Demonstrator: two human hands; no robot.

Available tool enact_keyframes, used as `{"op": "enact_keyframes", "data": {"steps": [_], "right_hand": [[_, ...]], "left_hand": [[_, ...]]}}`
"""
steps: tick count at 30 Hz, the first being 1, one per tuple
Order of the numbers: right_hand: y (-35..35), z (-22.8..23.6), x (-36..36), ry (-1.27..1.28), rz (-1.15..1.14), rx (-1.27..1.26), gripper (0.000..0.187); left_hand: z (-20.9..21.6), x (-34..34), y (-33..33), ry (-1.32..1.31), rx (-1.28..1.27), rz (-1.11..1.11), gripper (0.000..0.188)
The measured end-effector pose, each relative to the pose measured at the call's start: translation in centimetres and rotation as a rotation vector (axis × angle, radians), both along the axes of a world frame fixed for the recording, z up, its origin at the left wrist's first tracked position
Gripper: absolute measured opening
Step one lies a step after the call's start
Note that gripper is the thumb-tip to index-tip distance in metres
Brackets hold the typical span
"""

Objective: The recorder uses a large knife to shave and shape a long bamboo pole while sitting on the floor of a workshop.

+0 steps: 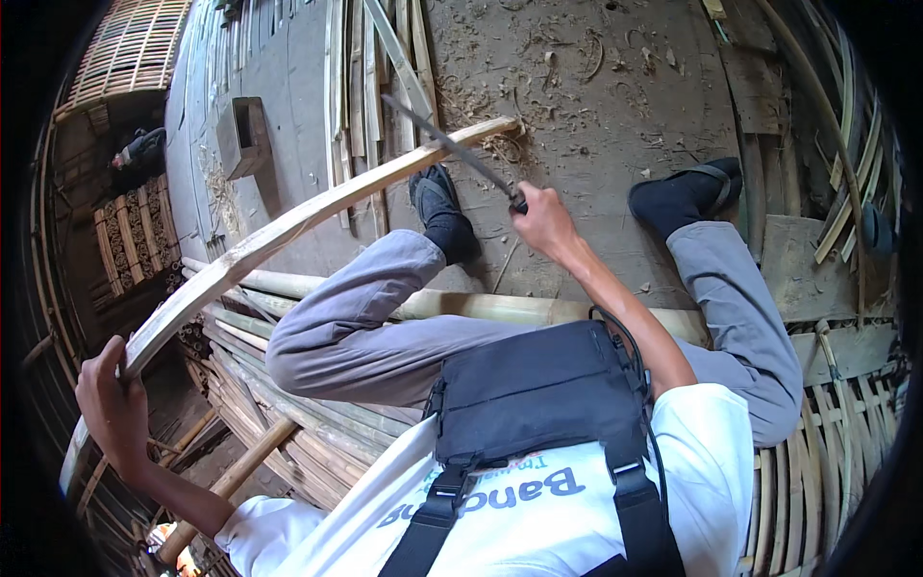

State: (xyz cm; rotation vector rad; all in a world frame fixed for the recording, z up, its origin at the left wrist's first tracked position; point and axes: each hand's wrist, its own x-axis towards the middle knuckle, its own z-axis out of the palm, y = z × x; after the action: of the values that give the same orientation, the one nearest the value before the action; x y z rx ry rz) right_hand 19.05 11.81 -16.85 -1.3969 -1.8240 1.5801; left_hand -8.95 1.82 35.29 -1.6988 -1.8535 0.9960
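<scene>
One long pale strip (286,231) clasped in the left hand (113,409), near end poking out behind that grip, the rest slanting forward and rightward; and the right hand (544,223) grasps a knife (478,165) by its handle, blade crossing the strip ahead-left of the fist, shavings (502,147) beside the far tip!

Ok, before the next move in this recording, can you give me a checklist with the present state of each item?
1. Left hand secure on the long pale strip: ok, closed around it.
2. Right hand secure on the knife: ok, closed on its handle.
3. Left hand away from the knife: ok, well apart along the strip.
4. Knife touching the strip: cannot tell; they cross in view.
5. Left foot clear of the knife: cannot tell; they appear close, height unclear.
6. Floor free of shavings: not ok, many scattered.
</scene>
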Motion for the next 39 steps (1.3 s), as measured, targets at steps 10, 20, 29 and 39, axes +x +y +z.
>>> {"op": "enact_keyframes", "data": {"steps": [10,20,29,39], "right_hand": [[-0.9,-5.3,1.3,-0.085,-0.099,-0.099,0.026],[-1.3,-8.8,3.2,-0.244,-0.148,-0.211,0.025],[-2.3,-9.7,3.3,-0.243,-0.194,-0.252,0.025],[-0.4,-6.9,3.1,-0.225,-0.125,-0.215,0.027]], "left_hand": [[1.1,-1.8,0.9,0.037,-0.065,-0.122,0.057],[0.9,-1.2,1.6,0.04,-0.055,-0.257,0.062],[-0.6,-2.2,1.9,0.048,0.039,-0.138,0.053],[-1.5,-4.8,0.7,0.061,0.093,-0.101,0.051]]}}
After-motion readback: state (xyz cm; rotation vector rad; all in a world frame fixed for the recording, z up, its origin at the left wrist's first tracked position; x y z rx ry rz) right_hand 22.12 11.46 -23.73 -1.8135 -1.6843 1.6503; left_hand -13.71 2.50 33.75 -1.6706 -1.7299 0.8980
